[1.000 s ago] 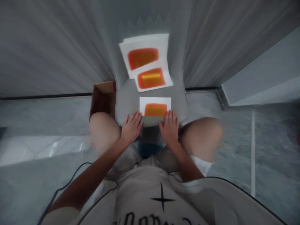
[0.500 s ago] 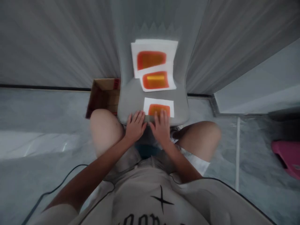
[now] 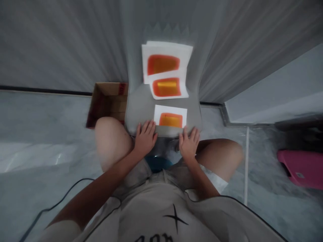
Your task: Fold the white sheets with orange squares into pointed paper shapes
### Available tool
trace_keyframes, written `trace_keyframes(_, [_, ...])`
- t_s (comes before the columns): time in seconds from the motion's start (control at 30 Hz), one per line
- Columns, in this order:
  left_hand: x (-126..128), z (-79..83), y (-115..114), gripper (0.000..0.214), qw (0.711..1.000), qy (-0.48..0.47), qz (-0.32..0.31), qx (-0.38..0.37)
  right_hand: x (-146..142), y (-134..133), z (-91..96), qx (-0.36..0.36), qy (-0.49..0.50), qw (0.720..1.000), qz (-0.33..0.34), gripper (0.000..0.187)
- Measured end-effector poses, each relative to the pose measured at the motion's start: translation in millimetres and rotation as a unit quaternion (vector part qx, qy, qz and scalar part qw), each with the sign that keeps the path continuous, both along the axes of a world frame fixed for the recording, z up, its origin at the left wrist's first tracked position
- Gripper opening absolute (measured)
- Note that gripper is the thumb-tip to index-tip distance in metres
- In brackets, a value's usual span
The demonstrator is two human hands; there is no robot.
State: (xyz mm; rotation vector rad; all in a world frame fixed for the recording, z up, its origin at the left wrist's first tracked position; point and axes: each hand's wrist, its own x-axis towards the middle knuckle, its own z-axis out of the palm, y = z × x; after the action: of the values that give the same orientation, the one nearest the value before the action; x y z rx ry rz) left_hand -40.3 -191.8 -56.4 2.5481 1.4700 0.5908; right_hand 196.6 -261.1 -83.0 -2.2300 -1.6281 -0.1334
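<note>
A grey chair seat (image 3: 141, 107) stands in front of me between my knees. On its near edge lies a white sheet with an orange-red patch (image 3: 171, 117), its near part folded over grey. My left hand (image 3: 144, 137) rests flat on the seat edge at the sheet's left corner, fingers stretched out. At the sheet's right corner, my right hand (image 3: 188, 144) lies with fingers spread on the seat edge. Further back on the seat sit two overlapping white sheets with orange patches (image 3: 166, 69).
An open cardboard box (image 3: 107, 101) stands on the floor left of the chair. A pink object (image 3: 300, 166) lies on the floor at the right. Grey curtains hang behind the chair. A dark cable (image 3: 58, 205) runs across the floor at lower left.
My right hand slid from the middle of the near sheet out to its right corner. The left hand stayed in place. The view shifted slightly.
</note>
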Motion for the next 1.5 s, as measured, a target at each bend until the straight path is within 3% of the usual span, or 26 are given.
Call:
trace_keyframes(0.37, [3.6,-3.9,4.3,0.072,0.997,-0.059,0.006,0.053,-1.1,7.1,-12.4,0.043,0.058,0.997,0.038,0.06])
trace_keyframes(0.47, [7.3,1.5,16.1,0.071,0.994,-0.068,-0.052,0.072,-6.4,6.2,-13.0,0.049,0.061,0.995,0.068,0.061])
trace_keyframes(0.6, [16.6,3.6,34.1,0.058,0.986,-0.065,-0.14,0.068,-14.1,5.8,-10.5,0.061,0.069,0.983,0.159,0.052])
trace_keyframes(0.73, [21.6,-2.7,37.1,0.046,0.984,-0.059,-0.161,0.057,-10.5,8.5,-7.5,0.054,0.08,0.968,0.23,0.066])
trace_keyframes(0.83, [17.3,-6.8,30.7,0.05,0.982,-0.055,-0.173,0.059,-3.4,10.9,-8.5,0.037,0.073,0.962,0.259,0.075])
trace_keyframes(1.03, [13.4,-12.0,12.5,0.06,0.978,-0.045,-0.2,0.047,5.5,12.7,-14.9,0.045,0.082,0.96,0.264,0.066])
trace_keyframes(1.17, [20.5,-15.5,8.7,0.046,0.978,-0.056,-0.194,0.047,11.0,11.8,-13.5,0.044,0.094,0.963,0.25,0.052])
trace_keyframes(1.33, [19.7,-16.8,12.6,0.025,0.978,-0.1,-0.173,0.055,15.4,11.9,-8.7,0.038,0.095,0.962,0.251,0.054])
trace_keyframes(1.5, [14.5,-14.4,14.9,0.022,0.97,-0.125,-0.188,0.089,14.4,13.1,-8.0,0.052,0.101,0.959,0.26,0.048])
